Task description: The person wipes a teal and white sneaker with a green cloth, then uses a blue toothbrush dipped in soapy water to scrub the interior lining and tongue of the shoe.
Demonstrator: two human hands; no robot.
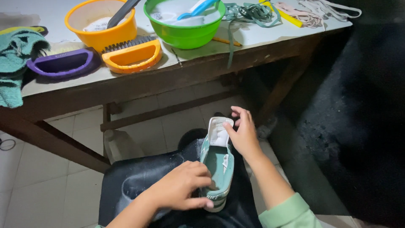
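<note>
**Sneaker being held on the lap between both hands**

Sneaker (219,169), pale green with a white sole, is being rested on the dark-clothed lap (139,177), its heel toward the body and its white tongue lifted upward. At the heel, it is being gripped by the left hand (181,188), whose fingers are curled over the collar with the thumb pressed along the sole edge. At the far end, the tongue is being pinched and pulled back by the right hand (244,135), its other fingers being held loosely spread.

Beyond the knees, a wooden table (177,71) is being used for cleaning gear. From left to right, a teal towel (14,55), a purple brush (63,63), an orange bowl (101,25), an orange brush (133,55), a green bowl (185,23) of soapy water and loose laces (253,12) are being kept on it. A white tiled floor (38,185) is being shown below, with darkness at the right.
</note>
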